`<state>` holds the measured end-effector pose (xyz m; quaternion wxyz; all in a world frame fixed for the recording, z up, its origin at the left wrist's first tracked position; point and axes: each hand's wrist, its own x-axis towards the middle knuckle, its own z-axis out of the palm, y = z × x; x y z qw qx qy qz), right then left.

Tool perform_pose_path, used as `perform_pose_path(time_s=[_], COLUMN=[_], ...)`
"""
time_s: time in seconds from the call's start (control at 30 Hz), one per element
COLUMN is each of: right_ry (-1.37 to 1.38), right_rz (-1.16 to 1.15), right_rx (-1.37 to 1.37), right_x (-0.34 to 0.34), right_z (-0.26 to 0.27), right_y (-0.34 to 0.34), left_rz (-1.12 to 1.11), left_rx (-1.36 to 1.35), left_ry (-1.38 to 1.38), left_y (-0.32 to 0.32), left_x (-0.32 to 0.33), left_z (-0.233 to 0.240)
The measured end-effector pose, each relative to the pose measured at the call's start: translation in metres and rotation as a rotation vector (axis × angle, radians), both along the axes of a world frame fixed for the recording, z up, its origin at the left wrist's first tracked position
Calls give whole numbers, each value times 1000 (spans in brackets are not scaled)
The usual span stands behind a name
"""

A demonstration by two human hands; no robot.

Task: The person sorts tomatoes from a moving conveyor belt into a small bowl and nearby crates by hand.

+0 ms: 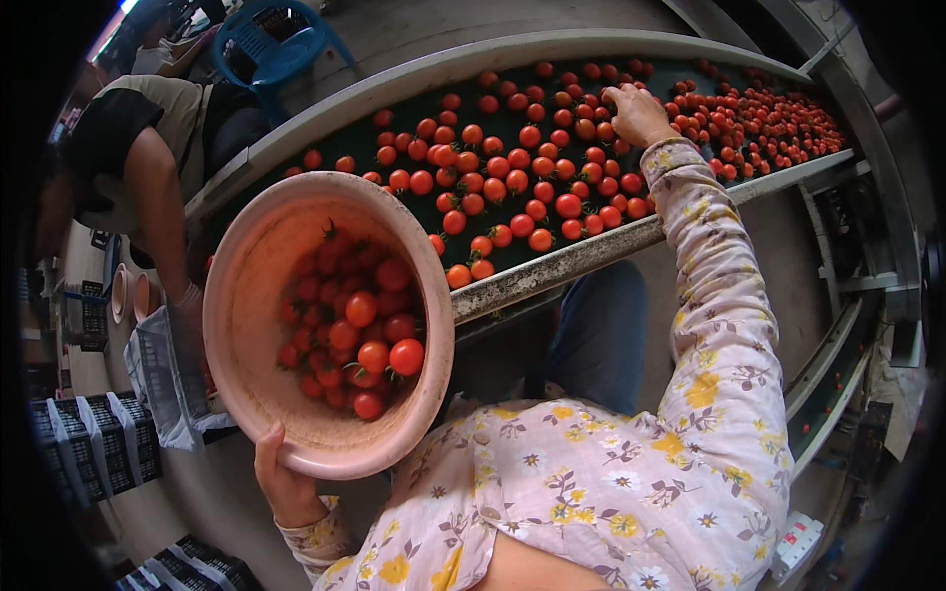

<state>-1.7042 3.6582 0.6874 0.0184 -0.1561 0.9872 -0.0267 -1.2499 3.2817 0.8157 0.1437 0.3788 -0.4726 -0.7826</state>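
Note:
My left hand [284, 476] grips the near rim of a pink plastic bowl [247, 310], thumb over the edge. The bowl tilts, and a heap of red cherry tomatoes [344, 334] rests inside, some with green calyxes. My right hand [637, 112] reaches over a dark green conveyor belt [414, 244], its fingertips down among loose cherry tomatoes [517, 181]. Whether the fingers pinch a tomato is hidden. Tomatoes lie spread out in front of me and packed densely [776, 125] to the right of that hand.
A pale metal side rail [562, 260] borders the belt's near side. Another person [159, 162] bends at the left beside a lined crate [166, 377]. Black crates [100, 447] stand at lower left, a blue plastic chair [277, 52] behind. A lower belt [820, 402] runs at right.

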Motion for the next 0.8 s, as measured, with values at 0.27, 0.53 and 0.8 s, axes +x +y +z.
perform_pose_path(time_s=[0.27, 0.53, 0.8], right_ry=[24, -214, -283], right_rz=[35, 497, 525], right_rx=[-337, -433, -137], right_x=[-18, 25, 33], right_z=[13, 35, 26], right_y=[18, -70, -93], left_rz=[-6, 2, -6], left_rx=[-15, -25, -9], left_ry=[16, 2, 18], left_y=[10, 26, 44], left_x=[-4, -11, -20], left_z=[-4, -2, -7])
